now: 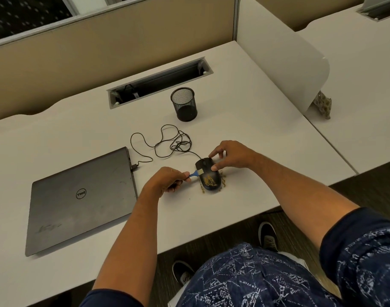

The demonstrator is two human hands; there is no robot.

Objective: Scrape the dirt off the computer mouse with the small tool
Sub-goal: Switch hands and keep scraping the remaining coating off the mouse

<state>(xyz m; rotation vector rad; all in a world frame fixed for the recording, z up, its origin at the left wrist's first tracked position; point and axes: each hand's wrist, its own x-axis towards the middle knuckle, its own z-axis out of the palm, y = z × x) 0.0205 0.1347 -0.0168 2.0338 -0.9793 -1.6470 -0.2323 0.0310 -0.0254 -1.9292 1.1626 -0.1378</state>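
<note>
A black wired computer mouse [208, 177] lies on the white desk, with yellowish-brown dirt smeared on its near half and crumbs scattered around it. My left hand [167, 179] grips a small blue-handled tool [195, 173]; its pale tip rests on the mouse's left side. My right hand [230, 155] holds the mouse from the right, thumb on its side and fingers arched over the front buttons.
A closed grey laptop [81, 200] lies to the left, the mouse cable [165, 140] looping behind it. A black mesh pen cup [184, 104] stands further back, before a cable slot [160, 82]. The desk's front edge [245, 220] runs close below the mouse.
</note>
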